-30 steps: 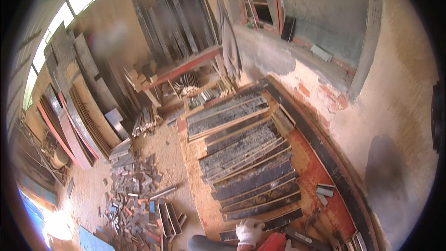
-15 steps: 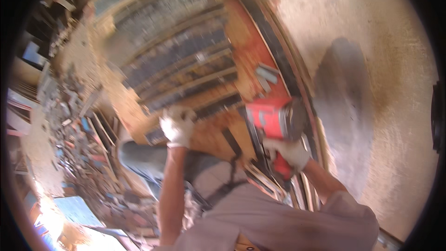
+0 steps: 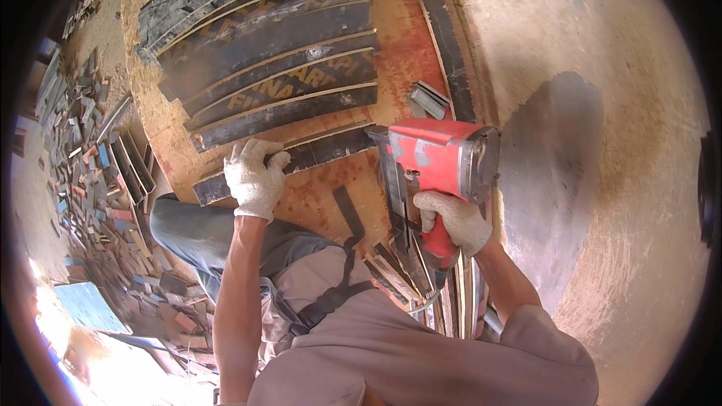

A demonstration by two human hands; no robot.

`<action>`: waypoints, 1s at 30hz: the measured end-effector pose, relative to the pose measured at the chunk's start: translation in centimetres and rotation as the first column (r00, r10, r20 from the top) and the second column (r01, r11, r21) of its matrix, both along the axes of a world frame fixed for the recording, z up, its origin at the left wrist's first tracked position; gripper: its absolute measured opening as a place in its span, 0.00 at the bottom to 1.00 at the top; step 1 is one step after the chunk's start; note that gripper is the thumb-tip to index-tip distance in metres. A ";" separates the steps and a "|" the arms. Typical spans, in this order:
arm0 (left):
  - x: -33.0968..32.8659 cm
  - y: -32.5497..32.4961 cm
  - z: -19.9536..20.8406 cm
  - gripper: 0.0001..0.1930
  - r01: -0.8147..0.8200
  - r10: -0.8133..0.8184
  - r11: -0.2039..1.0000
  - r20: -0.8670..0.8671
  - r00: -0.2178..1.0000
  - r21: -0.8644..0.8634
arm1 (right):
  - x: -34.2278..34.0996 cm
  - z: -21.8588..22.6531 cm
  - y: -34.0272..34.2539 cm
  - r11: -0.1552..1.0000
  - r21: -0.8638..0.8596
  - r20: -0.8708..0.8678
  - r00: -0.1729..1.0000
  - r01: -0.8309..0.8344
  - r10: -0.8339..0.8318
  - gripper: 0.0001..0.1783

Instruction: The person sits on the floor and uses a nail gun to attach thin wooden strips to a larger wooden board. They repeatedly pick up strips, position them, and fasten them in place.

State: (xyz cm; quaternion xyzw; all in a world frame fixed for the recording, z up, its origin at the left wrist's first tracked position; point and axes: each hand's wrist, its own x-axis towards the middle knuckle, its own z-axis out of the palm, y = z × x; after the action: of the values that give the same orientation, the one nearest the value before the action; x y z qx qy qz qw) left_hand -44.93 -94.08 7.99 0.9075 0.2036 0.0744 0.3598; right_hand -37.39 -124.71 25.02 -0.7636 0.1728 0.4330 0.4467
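Note:
My left hand (image 3: 256, 182), in a white knitted glove, grips the near edge of a narrow black-faced wooden strip (image 3: 323, 152) with its fingers curled over it. A red nail gun (image 3: 432, 152) is in my gloved right hand (image 3: 460, 221), which is wrapped round its handle. The gun's dark nose meets the right end of that strip, or comes very close to it; contact is hard to make out. Beyond lie several similar black strips (image 3: 274, 98), roughly parallel on a reddish-brown board (image 3: 410, 53). A short dark piece (image 3: 347, 210) lies nearer my body.
Grey metal fastener strips (image 3: 429, 100) rest just beyond the gun. A hose (image 3: 429, 303) runs from its handle past stacked wood strips (image 3: 395, 274). Many wood offcuts (image 3: 98, 173) cover the floor on the left. A pale wall or floor surface (image 3: 624, 180) is at the right.
The picture has gone from blurred to sharp, and the scene has shifted up and left in view. The gun sits slightly closer to the metal fasteners. Both hands keep their holds.

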 end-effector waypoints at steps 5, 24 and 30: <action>0.3 -0.2 -0.1 0.05 -0.004 0.004 1.000 0.015 1.000 -0.020 | 0.2 -0.4 0.4 1.000 -0.008 -0.021 1.000 0.023 -0.023 0.06; 0.1 0.0 0.0 0.06 -0.020 0.019 1.000 -0.027 0.999 -0.021 | -0.9 -1.0 3.1 0.998 0.060 -0.072 0.997 0.012 -0.008 0.18; 0.0 0.1 0.1 0.07 -0.018 0.016 0.999 -0.034 0.999 -0.044 | -1.0 -0.1 4.7 0.995 0.031 -0.069 0.993 -0.097 0.099 0.06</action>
State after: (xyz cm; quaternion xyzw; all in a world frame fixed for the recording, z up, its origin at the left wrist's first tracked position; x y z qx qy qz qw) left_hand -44.94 -93.97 8.07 0.8987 0.2188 0.0577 0.3756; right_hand -38.34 -120.06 24.94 -0.7492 0.1448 0.4835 0.4288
